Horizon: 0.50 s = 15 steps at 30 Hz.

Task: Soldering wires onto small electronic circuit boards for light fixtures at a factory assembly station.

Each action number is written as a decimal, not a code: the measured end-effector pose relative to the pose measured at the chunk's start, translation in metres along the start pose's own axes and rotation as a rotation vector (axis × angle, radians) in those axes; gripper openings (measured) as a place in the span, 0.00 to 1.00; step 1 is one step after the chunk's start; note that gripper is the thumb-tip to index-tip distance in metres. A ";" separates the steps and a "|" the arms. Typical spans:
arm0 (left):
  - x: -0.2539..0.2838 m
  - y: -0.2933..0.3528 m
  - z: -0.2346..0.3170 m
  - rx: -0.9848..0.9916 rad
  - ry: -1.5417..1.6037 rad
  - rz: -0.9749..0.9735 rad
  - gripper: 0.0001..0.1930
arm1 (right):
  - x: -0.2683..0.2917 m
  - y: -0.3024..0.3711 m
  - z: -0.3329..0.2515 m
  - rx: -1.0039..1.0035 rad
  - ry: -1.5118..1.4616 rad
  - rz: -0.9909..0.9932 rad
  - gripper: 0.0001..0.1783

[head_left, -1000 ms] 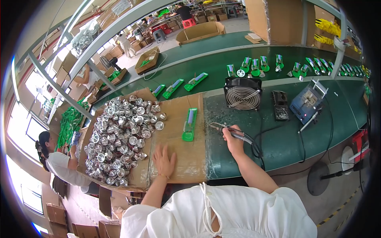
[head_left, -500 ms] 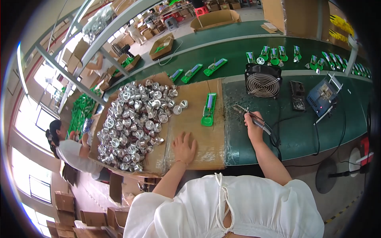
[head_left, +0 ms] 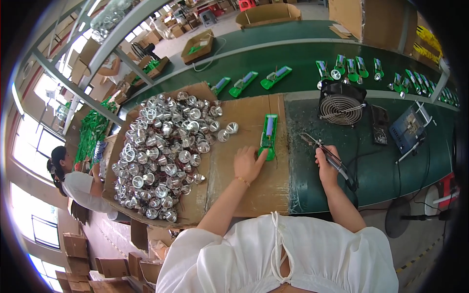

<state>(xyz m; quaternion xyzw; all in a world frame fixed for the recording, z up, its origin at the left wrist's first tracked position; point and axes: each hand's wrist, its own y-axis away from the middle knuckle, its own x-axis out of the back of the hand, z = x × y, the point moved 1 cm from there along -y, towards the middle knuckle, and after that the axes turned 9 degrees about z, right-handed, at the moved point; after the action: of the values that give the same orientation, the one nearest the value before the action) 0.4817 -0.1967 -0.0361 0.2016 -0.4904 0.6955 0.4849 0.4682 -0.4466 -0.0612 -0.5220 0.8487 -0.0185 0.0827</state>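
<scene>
My left hand (head_left: 248, 165) lies on the cardboard sheet, fingers apart, thumb at the rounded lower end of a green plastic casing (head_left: 269, 133). That casing holds a purple cylindrical battery, a small board and thin wires. In my right hand (head_left: 328, 163) is a soldering iron (head_left: 333, 158), gripped like a pen, its tip pointing up and left over the green bench mat. To the left of my left hand, silver reflector cups (head_left: 168, 146) with thin wires are heaped in a cardboard tray (head_left: 113, 171). Two loose cups (head_left: 227, 131) rest on the cardboard beside the heap.
A black fan (head_left: 342, 105) stands beyond my right hand, beside a dark box (head_left: 378, 124) and a blue soldering station (head_left: 409, 128). More green casings (head_left: 243, 84) line the green conveyor (head_left: 303, 73). A co-worker (head_left: 78, 185) sits at far left. Cables trail across the mat.
My left hand has moved forward and right, from bare cardboard to the lower end of the green casing. My right hand still holds the soldering iron. The view has shifted slightly.
</scene>
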 end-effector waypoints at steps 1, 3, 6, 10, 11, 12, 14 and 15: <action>-0.010 -0.004 -0.002 -0.033 -0.068 -0.005 0.14 | -0.006 0.002 -0.004 -0.006 0.012 -0.007 0.12; -0.016 -0.013 -0.002 -0.081 -0.051 -0.039 0.14 | -0.007 0.000 -0.002 -0.019 -0.023 -0.016 0.11; -0.006 -0.006 0.007 -0.098 -0.040 -0.109 0.14 | -0.005 -0.002 -0.005 -0.062 -0.014 0.015 0.12; 0.025 0.018 0.006 -0.087 0.017 -0.176 0.12 | 0.000 -0.002 -0.001 -0.069 0.027 -0.004 0.12; 0.030 0.018 -0.001 0.011 0.061 -0.120 0.11 | -0.001 -0.003 -0.001 -0.073 0.023 -0.006 0.12; 0.034 0.011 -0.014 -0.003 -0.018 -0.009 0.10 | 0.000 -0.001 -0.002 -0.072 0.030 -0.013 0.12; 0.031 -0.021 -0.033 -0.050 -0.193 0.177 0.08 | 0.002 0.001 -0.002 -0.081 0.055 -0.013 0.12; 0.032 -0.041 -0.030 -0.138 -0.239 0.204 0.07 | 0.003 0.002 -0.003 -0.084 0.057 -0.017 0.12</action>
<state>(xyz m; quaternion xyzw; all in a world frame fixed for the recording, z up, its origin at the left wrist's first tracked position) 0.5087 -0.1528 -0.0055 0.1982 -0.6092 0.6769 0.3626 0.4651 -0.4484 -0.0584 -0.5313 0.8464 0.0017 0.0362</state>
